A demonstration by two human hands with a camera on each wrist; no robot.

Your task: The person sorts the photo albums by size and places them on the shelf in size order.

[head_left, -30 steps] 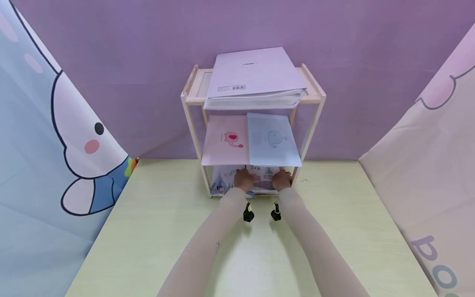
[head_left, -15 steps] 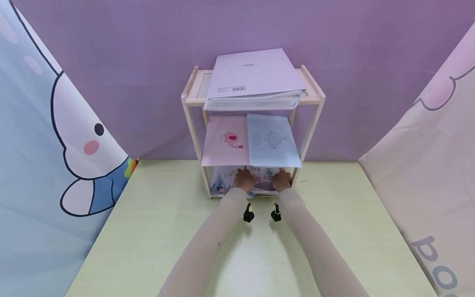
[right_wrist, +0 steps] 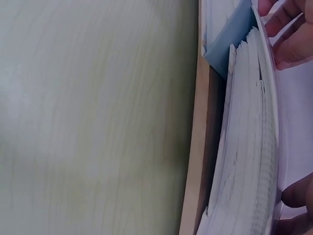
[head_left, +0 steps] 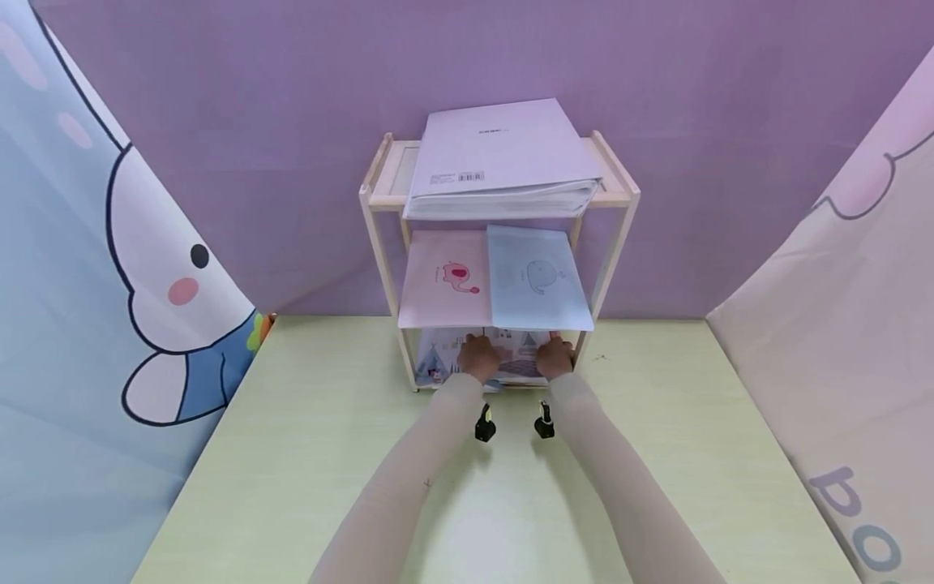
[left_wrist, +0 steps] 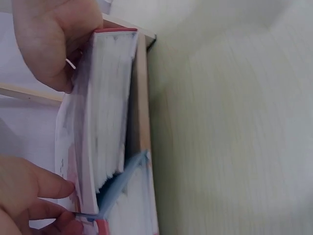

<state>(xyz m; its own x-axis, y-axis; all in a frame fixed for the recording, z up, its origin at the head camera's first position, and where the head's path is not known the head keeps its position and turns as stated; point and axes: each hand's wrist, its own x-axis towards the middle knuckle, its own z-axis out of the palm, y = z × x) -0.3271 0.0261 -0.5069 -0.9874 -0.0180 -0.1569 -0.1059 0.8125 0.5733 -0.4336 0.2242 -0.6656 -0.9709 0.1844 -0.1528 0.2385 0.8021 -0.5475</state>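
Observation:
On the bottom shelf of a small rack [head_left: 379, 243], a thick book [head_left: 520, 367] with a drawn tent on its cover lies flat in the right half. My left hand [head_left: 478, 358] holds its left edge, and my right hand [head_left: 554, 358] grips the right edge. Its white page block [left_wrist: 110, 98] faces me behind the wooden front bar [right_wrist: 195, 132]. In the left wrist view my left hand [left_wrist: 29, 196] is at the bottom and my right hand [left_wrist: 58, 41] on top. Beside it, a second book [head_left: 436, 363] has a partly visible blue cover [right_wrist: 230, 36].
A pink elephant-print book [head_left: 445, 276] and a blue whale-print one [head_left: 540, 280] lie on the middle shelf, overhanging the hands. On top rests a big pale album [head_left: 503, 150]. The rack stands on a light table [head_left: 306, 454] against a purple curtain [head_left: 292, 203].
My left hand has shifted very slightly left. The right hand and the books look the same, and the head view has moved a little.

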